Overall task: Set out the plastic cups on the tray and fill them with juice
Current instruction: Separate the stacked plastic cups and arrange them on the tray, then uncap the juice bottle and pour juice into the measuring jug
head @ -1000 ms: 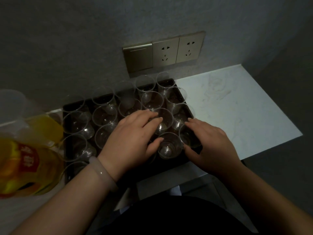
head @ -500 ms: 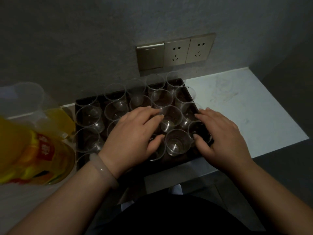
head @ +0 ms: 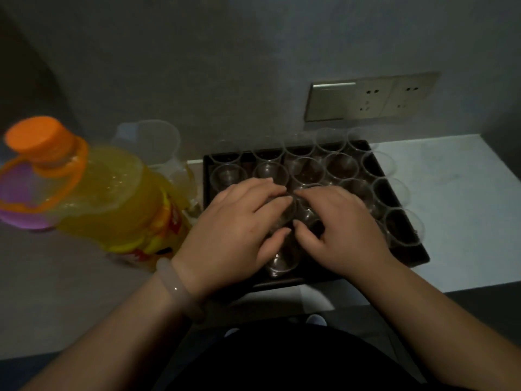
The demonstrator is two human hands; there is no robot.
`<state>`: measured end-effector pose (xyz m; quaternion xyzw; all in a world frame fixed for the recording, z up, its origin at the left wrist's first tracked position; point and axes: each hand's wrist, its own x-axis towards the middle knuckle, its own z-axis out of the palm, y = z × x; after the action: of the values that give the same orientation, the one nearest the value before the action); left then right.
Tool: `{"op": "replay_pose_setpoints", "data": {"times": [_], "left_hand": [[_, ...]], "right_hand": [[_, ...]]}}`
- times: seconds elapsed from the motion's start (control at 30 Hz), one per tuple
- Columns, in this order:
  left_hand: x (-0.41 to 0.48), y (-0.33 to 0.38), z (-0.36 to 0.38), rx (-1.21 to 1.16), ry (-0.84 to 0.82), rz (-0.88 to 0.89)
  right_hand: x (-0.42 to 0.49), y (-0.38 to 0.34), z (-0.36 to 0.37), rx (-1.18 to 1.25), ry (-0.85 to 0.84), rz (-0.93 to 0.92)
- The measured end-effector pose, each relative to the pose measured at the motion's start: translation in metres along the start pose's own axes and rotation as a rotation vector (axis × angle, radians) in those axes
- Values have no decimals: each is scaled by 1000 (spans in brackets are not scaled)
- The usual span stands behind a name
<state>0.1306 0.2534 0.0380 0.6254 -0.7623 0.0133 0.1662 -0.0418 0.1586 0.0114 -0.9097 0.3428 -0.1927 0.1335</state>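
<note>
A dark rectangular tray (head: 416,259) on the counter holds several clear plastic cups (head: 341,167) standing upright in rows. My left hand (head: 234,230) lies over the middle of the tray, fingers and thumb curled round a cup (head: 285,218). Close beside it, my right hand (head: 338,230) curls round the neighbouring cup (head: 308,214). The two hands almost touch at the fingertips. A big bottle of orange juice (head: 112,198) with an orange cap stands capped to the left of the tray. The hands hide the cups beneath them.
A clear plastic jug (head: 153,143) stands behind the bottle against the wall. A switch and socket panel (head: 372,97) is on the wall above the tray. The pale counter (head: 456,221) ends just right of and in front of the tray.
My right hand has moved left from the tray's front right cups to the middle, next to my left hand. The view has swung left, bringing the whole bottle into sight.
</note>
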Motion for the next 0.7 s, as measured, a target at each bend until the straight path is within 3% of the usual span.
{"op": "replay_pose_setpoints", "data": {"times": [0.27,0.7], "left_hand": [[-38,-19,-24,33,172,125],[-62,-30,-43,66,196,184]], "right_hand": [[24,-54,24,34,-56,-37],[47,-105,40,-74,-97,3]]}}
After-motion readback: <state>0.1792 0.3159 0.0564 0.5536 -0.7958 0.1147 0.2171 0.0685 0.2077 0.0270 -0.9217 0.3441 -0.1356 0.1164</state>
